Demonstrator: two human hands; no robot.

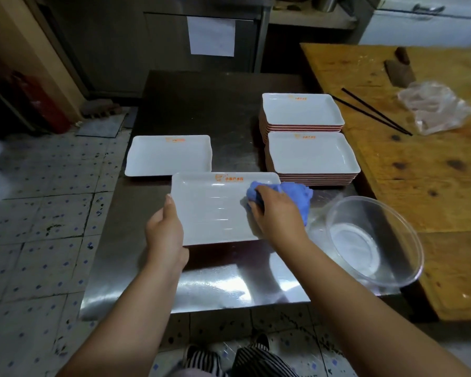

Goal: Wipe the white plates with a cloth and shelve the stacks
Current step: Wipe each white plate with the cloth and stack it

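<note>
one plate [212,210] is under my hands right now: my left hand [165,232] grips its near-left edge, thumb on the rim, while my right hand [279,213] is bunched around the blue cloth [297,194] and presses it onto the plate's right side. just beyond my left hand a single plate [169,156] lies alone, which i judge is the start of the wiped pile. beyond my right hand two stacks [310,159] stand one behind the other, probably waiting. a clear bowl [375,240] sits to the right of my right hand. i judge we're early: most wiping and all shelving remain.
</note>
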